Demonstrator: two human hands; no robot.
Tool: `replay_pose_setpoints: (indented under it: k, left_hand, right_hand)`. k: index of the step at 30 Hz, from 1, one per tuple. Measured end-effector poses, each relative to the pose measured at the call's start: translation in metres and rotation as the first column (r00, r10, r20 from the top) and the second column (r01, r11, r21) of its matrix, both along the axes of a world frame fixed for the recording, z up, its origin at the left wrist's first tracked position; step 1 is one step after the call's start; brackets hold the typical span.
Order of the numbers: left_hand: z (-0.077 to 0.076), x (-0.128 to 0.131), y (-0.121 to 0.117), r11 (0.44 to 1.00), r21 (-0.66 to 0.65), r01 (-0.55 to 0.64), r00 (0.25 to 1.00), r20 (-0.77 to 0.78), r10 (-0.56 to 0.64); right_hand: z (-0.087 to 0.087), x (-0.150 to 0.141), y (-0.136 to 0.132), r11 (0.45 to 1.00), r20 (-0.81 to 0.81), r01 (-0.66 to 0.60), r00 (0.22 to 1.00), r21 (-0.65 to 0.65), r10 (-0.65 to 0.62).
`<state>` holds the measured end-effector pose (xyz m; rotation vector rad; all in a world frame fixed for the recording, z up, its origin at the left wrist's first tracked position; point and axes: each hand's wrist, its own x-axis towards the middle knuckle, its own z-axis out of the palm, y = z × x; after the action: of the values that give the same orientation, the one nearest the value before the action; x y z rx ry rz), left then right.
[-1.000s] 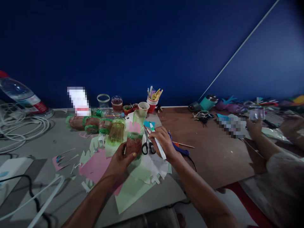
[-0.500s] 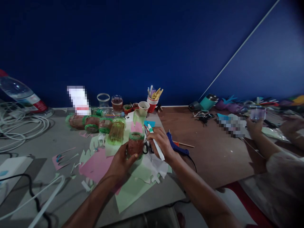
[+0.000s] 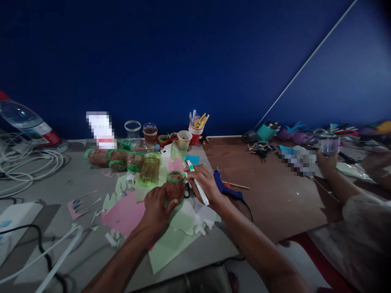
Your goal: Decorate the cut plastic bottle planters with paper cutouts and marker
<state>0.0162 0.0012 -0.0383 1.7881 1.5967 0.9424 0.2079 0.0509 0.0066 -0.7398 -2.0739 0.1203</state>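
My left hand (image 3: 159, 203) is closed around the near left side of a small brown cup with a green rim (image 3: 175, 189). My right hand (image 3: 204, 181) grips a white marker (image 3: 200, 190), held slanting beside the cup, its green-banded end pointing up toward the far left. Just behind the cup stands a clear greenish cup (image 3: 177, 151) with pink paper (image 3: 175, 165) by it. Black scissor handles (image 3: 187, 191) show partly between my hands. Cut sheets of green paper (image 3: 171, 252) and pink paper (image 3: 125, 213) lie under and around my hands.
Brown-and-green containers (image 3: 117, 159) lie in a row at the left. A blue glue gun (image 3: 224, 186) with a cord lies right of my right hand. A red cup (image 3: 195, 133) holds tools at the back. Coiled white cables (image 3: 33, 158) fill the left. Another person's hand (image 3: 326, 162) holds a clear cup.
The brown cup has shifted slightly to the right, and the fingers of my left hand have moved round it. The marker stays in my right hand, moved only a little.
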Motion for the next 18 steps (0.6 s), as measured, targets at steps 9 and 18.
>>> replay_pose_setpoints:
  k: [9, 18]
  left_hand:
    - [-0.0045, -0.0048, 0.0018, 0.994, 0.107, 0.006, 0.961, -0.277, 0.024]
    - [-0.0004, -0.0022, -0.0065, 0.991, -0.121, -0.057, 0.960, 0.266, 0.088]
  right_hand:
    - [-0.0046, -0.0009, 0.0023, 0.996, 0.034, -0.069, 0.997, -0.059, 0.071]
    - [-0.0035, -0.0018, -0.0016, 0.992, 0.041, -0.109, 0.993, -0.065, 0.112]
